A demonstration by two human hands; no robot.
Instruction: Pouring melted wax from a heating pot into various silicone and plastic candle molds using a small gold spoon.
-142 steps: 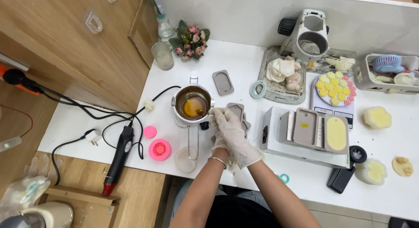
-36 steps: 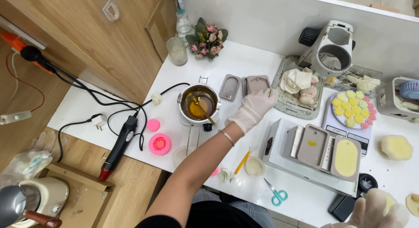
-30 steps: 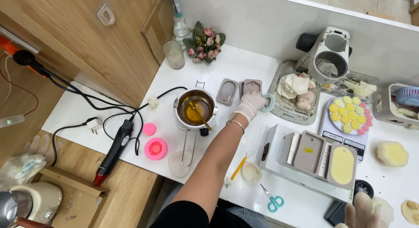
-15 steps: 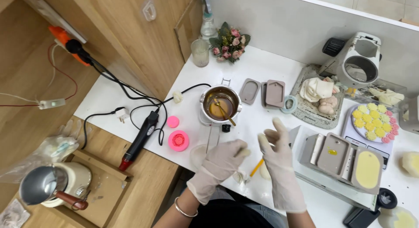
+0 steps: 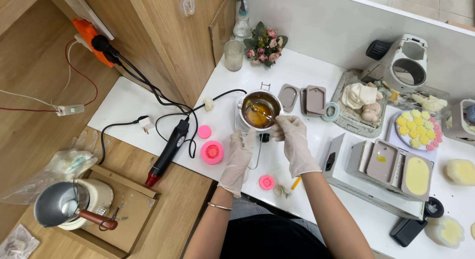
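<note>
The metal melting pot (image 5: 258,110) stands on the white surface (image 5: 307,71) a little in from its front edge and left of its middle, with amber liquid inside and a thin stirrer leaning in it. Our right hand (image 5: 293,140), in a white glove, sits at the pot's right rim; its fingers are pinched on the stirrer's end, though the exact grip is too small to confirm. Our left hand (image 5: 241,152), also gloved, rests just in front of the pot with fingers pressed together and straight, apparently holding nothing; we judge it steadies the pot's base or the wire handle that runs toward us. Gloves suit hot, sticky liquid.

Behind the pot to the right lie two shallow grey moulds (image 5: 308,98), matte and round-cornered, within easy reach for pouring. Left of the pot stand a pink round mould (image 5: 212,152) and a smaller pink disc (image 5: 204,131), both soft-looking. A black heat tool (image 5: 169,149) crosses the surface's left front edge, its cord looping back to the wall. At the back edge stand a ribbed glass (image 5: 234,55) and small pink flowers (image 5: 263,42), clear of the work.
</note>
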